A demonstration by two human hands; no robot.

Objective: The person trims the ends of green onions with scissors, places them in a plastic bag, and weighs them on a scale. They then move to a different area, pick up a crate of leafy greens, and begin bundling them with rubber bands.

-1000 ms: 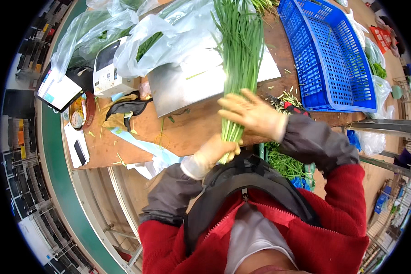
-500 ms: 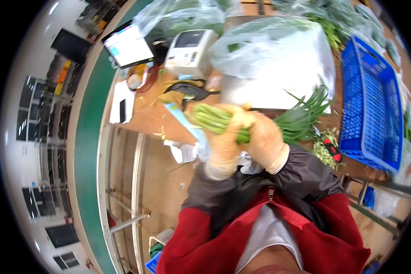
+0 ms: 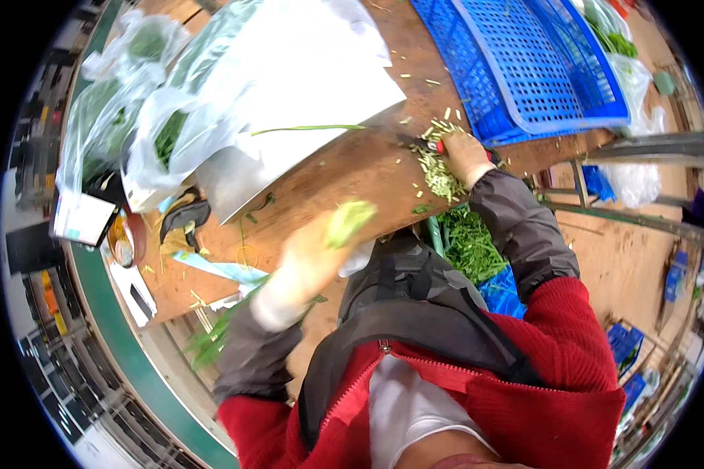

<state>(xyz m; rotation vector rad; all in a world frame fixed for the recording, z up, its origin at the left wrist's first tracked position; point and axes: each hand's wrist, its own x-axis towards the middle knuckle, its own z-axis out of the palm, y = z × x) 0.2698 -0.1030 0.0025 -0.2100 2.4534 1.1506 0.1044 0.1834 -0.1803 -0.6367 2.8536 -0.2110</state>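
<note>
My left hand (image 3: 309, 262), gloved and blurred by motion, grips a bunch of green stalks (image 3: 349, 220); the cut ends point toward the table's near edge and the leafy tips (image 3: 211, 342) trail down to the lower left. My right hand (image 3: 465, 154), also gloved, rests on the wooden table (image 3: 344, 168) and is closed on a red-handled knife (image 3: 422, 144) whose dark blade points left. A small heap of chopped stalk bits (image 3: 438, 176) lies just under that hand. One long green stalk (image 3: 309, 128) lies apart on a white sheet (image 3: 305, 94).
A blue slatted crate (image 3: 524, 62) stands at the far right of the table. Clear bags of greens (image 3: 156, 133) are piled at the back left. A blue bin of green trimmings (image 3: 469, 244) sits under the table edge. A phone (image 3: 138, 298) lies by the green belt rim (image 3: 133, 367).
Both hands held the bunch together before. Now the right hand has left it and grips the knife by the chopped bits, while the left hand swings the bunch down toward my body.
</note>
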